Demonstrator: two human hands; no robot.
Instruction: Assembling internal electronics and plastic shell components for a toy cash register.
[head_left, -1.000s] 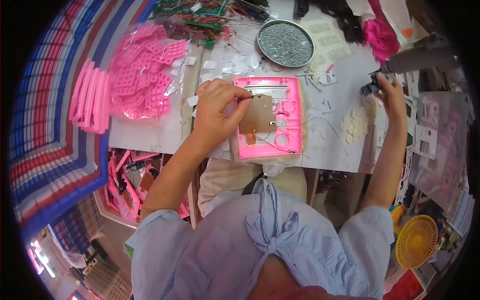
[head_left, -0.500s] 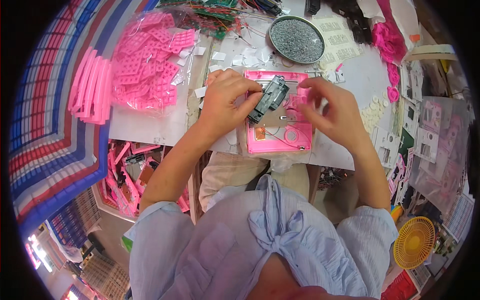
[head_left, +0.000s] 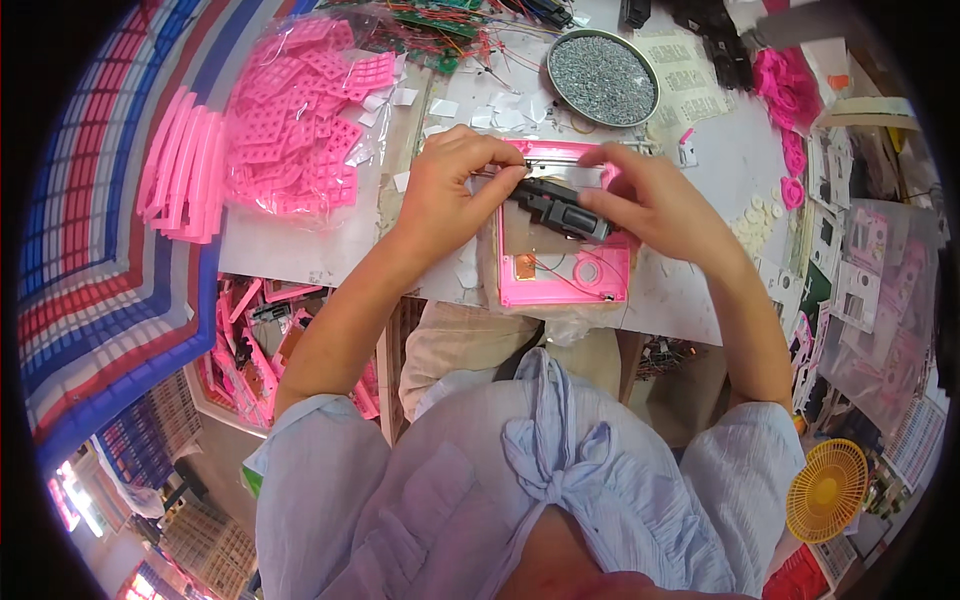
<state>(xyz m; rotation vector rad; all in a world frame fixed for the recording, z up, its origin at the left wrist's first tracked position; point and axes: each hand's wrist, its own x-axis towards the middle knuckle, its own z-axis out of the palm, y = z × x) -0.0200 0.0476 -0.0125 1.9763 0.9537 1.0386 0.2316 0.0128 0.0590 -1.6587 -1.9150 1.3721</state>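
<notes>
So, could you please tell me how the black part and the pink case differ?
The black part is small and dark; the pink case is broad and bright. The black part slants over the pink case, which lies open with its inside showing. Both look like plastic.

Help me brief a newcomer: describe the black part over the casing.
On the white table sits a pink casing. Over it, between left hand and right hand, is the blocky black part, darker and bulkier than the flat brown board beneath.
</notes>
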